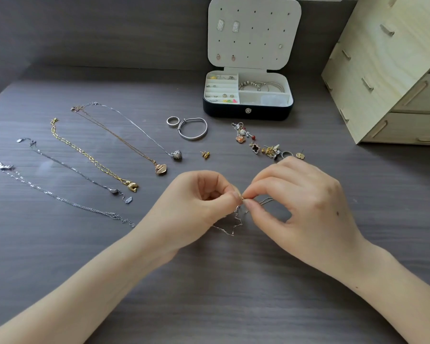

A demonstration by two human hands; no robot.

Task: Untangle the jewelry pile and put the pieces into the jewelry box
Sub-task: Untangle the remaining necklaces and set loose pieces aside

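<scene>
Dark wood-grain desk (60, 256) set against a grey wall, with a pale wooden drawer unit (392, 70) at its right edge. An open jewelry box (247, 113), white inside, stands at the far side; its perforated lid carries earrings and its compartments hold bangles and small pieces. The left hand (204, 194) and right hand (301, 202) meet near the centre, each pinching between thumb and forefinger a point on a thin silver chain (231, 233), apparently at its clasp or a knot. Five straightened necklaces (94, 161) lie in a row to the left. A bangle (193, 129), a ring (172, 121) and a small heap of earrings and charms (266, 147) lie between the hands and the box. The step in hand appears to be freeing this chain. It is best done with light, opposed pulls close to the snag, opening the loops rather than tightening them, with the slack resting on the desk. The gripped part sits between the fingertips; the loose loops trail on the desk just below and between the two hands, well apart from the box.
</scene>
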